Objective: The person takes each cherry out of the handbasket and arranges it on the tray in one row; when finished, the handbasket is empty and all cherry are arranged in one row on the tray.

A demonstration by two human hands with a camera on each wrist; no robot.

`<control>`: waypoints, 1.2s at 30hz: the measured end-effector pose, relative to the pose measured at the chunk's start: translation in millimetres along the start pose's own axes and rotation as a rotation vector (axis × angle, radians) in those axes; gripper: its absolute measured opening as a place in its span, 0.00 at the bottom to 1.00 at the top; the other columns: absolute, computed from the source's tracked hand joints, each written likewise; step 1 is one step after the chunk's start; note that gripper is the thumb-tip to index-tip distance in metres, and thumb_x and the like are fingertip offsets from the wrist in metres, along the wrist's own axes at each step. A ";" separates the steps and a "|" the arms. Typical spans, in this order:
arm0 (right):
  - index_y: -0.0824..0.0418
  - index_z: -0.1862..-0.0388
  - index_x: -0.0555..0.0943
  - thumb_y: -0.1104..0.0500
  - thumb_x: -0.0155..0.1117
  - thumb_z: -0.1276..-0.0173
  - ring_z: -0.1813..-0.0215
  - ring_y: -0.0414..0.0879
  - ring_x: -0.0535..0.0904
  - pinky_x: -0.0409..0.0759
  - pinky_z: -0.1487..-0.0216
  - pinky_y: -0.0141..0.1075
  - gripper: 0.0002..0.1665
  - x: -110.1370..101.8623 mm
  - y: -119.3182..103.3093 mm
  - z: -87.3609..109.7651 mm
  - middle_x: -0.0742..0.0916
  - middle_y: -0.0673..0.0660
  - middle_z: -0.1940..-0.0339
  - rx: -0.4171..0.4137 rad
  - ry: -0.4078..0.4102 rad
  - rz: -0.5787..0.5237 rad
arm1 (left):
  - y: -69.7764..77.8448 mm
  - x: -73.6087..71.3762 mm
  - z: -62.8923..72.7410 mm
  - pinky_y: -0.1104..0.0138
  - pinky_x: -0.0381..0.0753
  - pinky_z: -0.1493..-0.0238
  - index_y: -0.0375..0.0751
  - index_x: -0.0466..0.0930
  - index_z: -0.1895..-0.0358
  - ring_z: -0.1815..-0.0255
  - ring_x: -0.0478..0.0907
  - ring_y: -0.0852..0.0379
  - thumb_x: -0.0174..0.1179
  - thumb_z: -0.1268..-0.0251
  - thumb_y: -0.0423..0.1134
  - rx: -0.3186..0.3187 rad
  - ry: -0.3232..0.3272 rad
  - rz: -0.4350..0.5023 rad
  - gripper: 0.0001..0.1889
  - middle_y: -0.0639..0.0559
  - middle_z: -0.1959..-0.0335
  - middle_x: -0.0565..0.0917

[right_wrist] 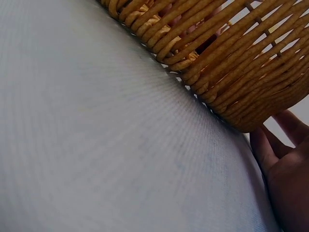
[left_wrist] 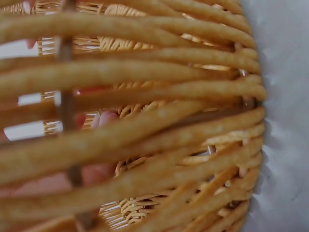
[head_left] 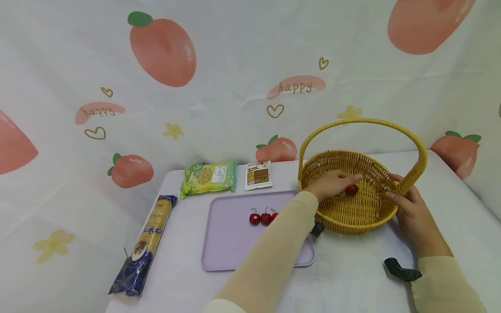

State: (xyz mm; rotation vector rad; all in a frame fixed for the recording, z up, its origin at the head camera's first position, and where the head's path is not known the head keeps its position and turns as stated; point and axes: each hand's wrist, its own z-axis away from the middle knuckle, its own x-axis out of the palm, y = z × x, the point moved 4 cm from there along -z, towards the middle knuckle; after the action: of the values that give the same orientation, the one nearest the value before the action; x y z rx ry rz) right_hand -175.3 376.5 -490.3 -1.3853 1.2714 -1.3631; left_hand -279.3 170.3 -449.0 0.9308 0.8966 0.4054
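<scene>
A wicker basket [head_left: 368, 221] with a tall arched handle stands at the right of the table. My left hand [head_left: 330, 184] reaches down into it, thumb stretched out, right beside a dark red cherry [head_left: 351, 190] on the woven floor. Through the weave in the left wrist view, parts of that hand [left_wrist: 99, 171] and bits of red show; its other fingers are mostly hidden. My right hand [head_left: 411, 206] grips the basket's right side near the handle's foot, thumb over the rim. In the right wrist view its fingers [right_wrist: 263, 150] touch the basket wall [right_wrist: 251, 106].
A lilac tray [head_left: 223, 230] holds several cherries [head_left: 255, 218], partly covered by my left sleeve. Behind it lie a green-yellow bag [head_left: 207, 178] and a small white-brown packet [head_left: 258, 176]. A long blue-and-yellow pasta pack [head_left: 146, 243] lies at the left. A printed cloth hangs behind.
</scene>
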 end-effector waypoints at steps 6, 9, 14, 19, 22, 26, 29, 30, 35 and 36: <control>0.48 0.14 0.66 0.65 0.52 0.12 0.24 0.44 0.62 0.54 0.26 0.28 0.33 -1.4 0.9 0.3 0.69 0.48 0.23 -0.001 0.004 -0.007 | -0.7 1.7 -0.6 0.69 0.78 0.50 0.49 0.90 0.46 0.56 0.81 0.64 0.79 0.33 0.43 0.064 -0.034 -0.064 0.15 0.63 0.56 0.86; 0.49 0.14 0.66 0.65 0.52 0.12 0.24 0.43 0.62 0.54 0.26 0.28 0.33 -1.4 0.8 0.6 0.69 0.48 0.24 -0.003 0.002 -0.015 | -1.1 4.0 -0.2 0.71 0.79 0.58 0.45 0.92 0.48 0.65 0.83 0.64 0.78 0.34 0.33 0.067 -0.056 -0.035 0.13 0.61 0.64 0.86; 0.49 0.14 0.66 0.65 0.51 0.12 0.24 0.43 0.62 0.54 0.25 0.29 0.32 -0.4 -0.3 1.3 0.69 0.48 0.24 -0.011 -0.004 -0.024 | 0.1 4.8 0.1 0.71 0.80 0.60 0.43 0.90 0.45 0.65 0.83 0.63 0.77 0.34 0.31 0.079 -0.054 -0.034 0.16 0.60 0.62 0.86; 0.50 0.14 0.66 0.66 0.51 0.12 0.24 0.43 0.62 0.53 0.25 0.29 0.32 0.5 -0.9 1.3 0.69 0.48 0.24 -0.015 -0.008 -0.031 | 0.4 6.9 -1.1 0.72 0.78 0.55 0.47 0.90 0.44 0.57 0.80 0.66 0.80 0.37 0.32 0.114 -0.076 -0.177 0.19 0.62 0.57 0.85; 0.50 0.13 0.66 0.66 0.51 0.12 0.24 0.44 0.61 0.55 0.26 0.28 0.32 1.0 -1.2 0.7 0.69 0.49 0.23 -0.013 -0.008 -0.030 | 0.3 8.3 -0.7 0.73 0.77 0.56 0.48 0.90 0.48 0.57 0.80 0.66 0.79 0.35 0.31 0.129 -0.080 -0.239 0.15 0.63 0.59 0.85; 0.50 0.13 0.66 0.65 0.51 0.12 0.23 0.45 0.60 0.56 0.27 0.28 0.33 1.9 -1.9 -0.1 0.68 0.50 0.22 -0.016 -0.013 -0.023 | 1.5 8.2 -0.7 0.73 0.76 0.56 0.51 0.91 0.52 0.56 0.79 0.67 0.77 0.31 0.34 0.138 -0.039 -0.281 0.10 0.65 0.60 0.85; 0.49 0.13 0.66 0.65 0.52 0.12 0.22 0.45 0.60 0.55 0.26 0.29 0.33 2.5 -2.2 0.0 0.67 0.50 0.22 -0.017 -0.015 -0.022 | 3.0 7.2 -0.9 0.74 0.76 0.54 0.52 0.91 0.50 0.55 0.79 0.69 0.73 0.24 0.39 0.154 -0.006 -0.271 0.06 0.66 0.58 0.85; 0.49 0.13 0.66 0.65 0.52 0.12 0.23 0.45 0.60 0.55 0.26 0.29 0.33 2.5 -2.2 0.1 0.67 0.50 0.22 -0.018 -0.014 -0.022 | 3.3 6.7 -0.8 0.75 0.75 0.53 0.52 0.91 0.48 0.54 0.78 0.69 0.71 0.22 0.40 0.157 0.004 -0.260 0.06 0.66 0.56 0.85; 0.49 0.14 0.66 0.65 0.52 0.12 0.23 0.44 0.61 0.55 0.26 0.29 0.32 2.5 -1.9 0.6 0.68 0.49 0.23 -0.017 -0.009 -0.022 | 3.8 3.4 0.0 0.74 0.76 0.53 0.49 0.92 0.43 0.54 0.78 0.68 0.68 0.19 0.41 0.181 0.033 -0.179 0.10 0.63 0.51 0.85; 0.49 0.14 0.66 0.65 0.52 0.12 0.23 0.44 0.61 0.55 0.26 0.29 0.32 2.3 -1.7 0.7 0.69 0.49 0.23 -0.017 -0.008 -0.023 | 3.9 2.9 0.1 0.74 0.76 0.53 0.48 0.92 0.42 0.53 0.78 0.68 0.70 0.21 0.40 0.184 0.039 -0.171 0.10 0.62 0.50 0.85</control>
State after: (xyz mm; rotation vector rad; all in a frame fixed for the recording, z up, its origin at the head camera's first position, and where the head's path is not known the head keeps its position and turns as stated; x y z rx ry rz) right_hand -174.5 374.5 -488.3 -1.4194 1.2685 -1.3641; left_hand -277.2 174.3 -447.1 1.0078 1.0536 0.1966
